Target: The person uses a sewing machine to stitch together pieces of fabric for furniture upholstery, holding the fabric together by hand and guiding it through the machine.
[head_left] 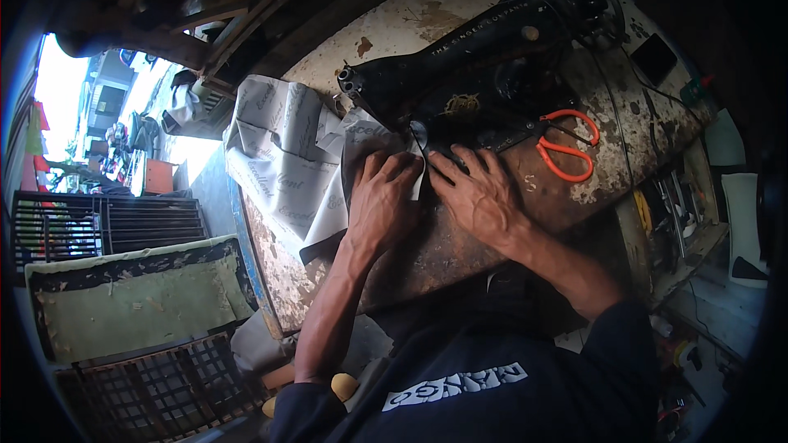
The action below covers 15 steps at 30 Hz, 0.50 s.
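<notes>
A sheet of pale grey printed material (283, 160) with a dark underside lies draped over the left of the worktable and runs under the needle end of a black sewing machine (460, 74). My left hand (384, 197) is bent over the sheet just in front of the needle area, its fingers closed on it; the thumb is hidden. At the sheet's right edge, my right hand (483, 201) lies with fingers apart, fingertips near the machine's base. Orange-handled scissors (568, 148) lie to the right of that hand, their blades toward the machine.
The worn wooden table (603, 166) has peeling patches. A handwheel (587, 4) rises at the machine's far right. A dark flat rectangular object (654, 60) lies beyond the scissors. An open drawer (669, 213) holds tools. A green padded panel (139, 299) stands left.
</notes>
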{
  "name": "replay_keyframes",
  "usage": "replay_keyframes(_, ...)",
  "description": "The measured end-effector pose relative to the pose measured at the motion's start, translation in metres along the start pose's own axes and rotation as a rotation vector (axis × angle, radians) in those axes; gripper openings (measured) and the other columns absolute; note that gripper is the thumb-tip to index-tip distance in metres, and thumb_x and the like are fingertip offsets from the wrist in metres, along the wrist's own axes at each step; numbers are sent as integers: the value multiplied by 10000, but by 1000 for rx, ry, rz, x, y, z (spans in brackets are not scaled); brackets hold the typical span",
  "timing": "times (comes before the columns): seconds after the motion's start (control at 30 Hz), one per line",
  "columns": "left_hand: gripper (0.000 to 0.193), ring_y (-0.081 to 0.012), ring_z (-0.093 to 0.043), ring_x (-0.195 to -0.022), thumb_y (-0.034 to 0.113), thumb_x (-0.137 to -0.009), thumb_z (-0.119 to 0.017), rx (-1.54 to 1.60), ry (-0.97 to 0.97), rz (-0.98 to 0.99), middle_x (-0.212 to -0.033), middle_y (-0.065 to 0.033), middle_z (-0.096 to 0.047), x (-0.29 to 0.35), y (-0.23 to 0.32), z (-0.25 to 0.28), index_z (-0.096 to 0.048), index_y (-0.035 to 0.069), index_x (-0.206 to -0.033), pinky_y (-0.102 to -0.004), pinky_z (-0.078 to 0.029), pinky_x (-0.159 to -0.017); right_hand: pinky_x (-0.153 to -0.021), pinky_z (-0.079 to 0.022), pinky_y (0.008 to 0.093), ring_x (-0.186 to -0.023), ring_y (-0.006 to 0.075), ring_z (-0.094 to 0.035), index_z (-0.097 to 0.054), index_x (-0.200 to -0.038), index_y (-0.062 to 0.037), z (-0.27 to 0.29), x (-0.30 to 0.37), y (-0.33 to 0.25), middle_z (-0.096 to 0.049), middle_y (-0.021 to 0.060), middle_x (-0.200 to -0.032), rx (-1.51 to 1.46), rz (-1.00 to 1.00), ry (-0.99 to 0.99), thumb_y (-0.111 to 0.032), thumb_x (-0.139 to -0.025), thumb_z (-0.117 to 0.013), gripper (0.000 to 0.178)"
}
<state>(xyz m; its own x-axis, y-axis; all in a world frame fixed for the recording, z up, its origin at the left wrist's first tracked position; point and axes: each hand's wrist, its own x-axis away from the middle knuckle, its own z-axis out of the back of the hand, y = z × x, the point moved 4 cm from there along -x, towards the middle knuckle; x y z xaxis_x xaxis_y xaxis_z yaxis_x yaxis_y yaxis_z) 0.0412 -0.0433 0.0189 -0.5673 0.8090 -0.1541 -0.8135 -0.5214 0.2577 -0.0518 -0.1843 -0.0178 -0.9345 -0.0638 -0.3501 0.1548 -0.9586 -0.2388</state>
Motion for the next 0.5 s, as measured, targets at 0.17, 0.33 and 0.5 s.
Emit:
replay_keyframes(0.17, 509, -367, -550, -1313, 220, -806, -796, -112, 26, -78, -1380, -81, -651, 10, 0, -12, -731, 82, -1291, -527, -471, -1077, -1124, -423, 508, -1333, 312, -550, -749, -1248, -101, 1, 3, 0, -632, 53, -1456, -82, -27, 74, -209, -916, -724, 351)
replay_keyframes(0.33, 510, -382, -511, -1352, 168, -774, -736, -129, 9, -81, -1441, -83, -584, 11, 2, -20, -734, 71, -1275, -552, -467, -1080, -1116, -437, 483, -1323, 292, -574, -765, -1220, -88, 4, 7, 3, -665, 68, -1417, -135, -52, 107, -191, -926, -711, 316)
replay_keyframes(0.5, 423, -372, -496, -1374, 190, -790, -732, -213, -4, -125, -1440, -99, -578, 10, 2, -18, -775, 68, -1193, -592, -456, -1076, -1112, -443, 453, -1309, 274, -595, -778, -1181, -81, 7, 8, 6, -693, 74, -1368, -203, -64, 146, -184, -932, -711, 278)
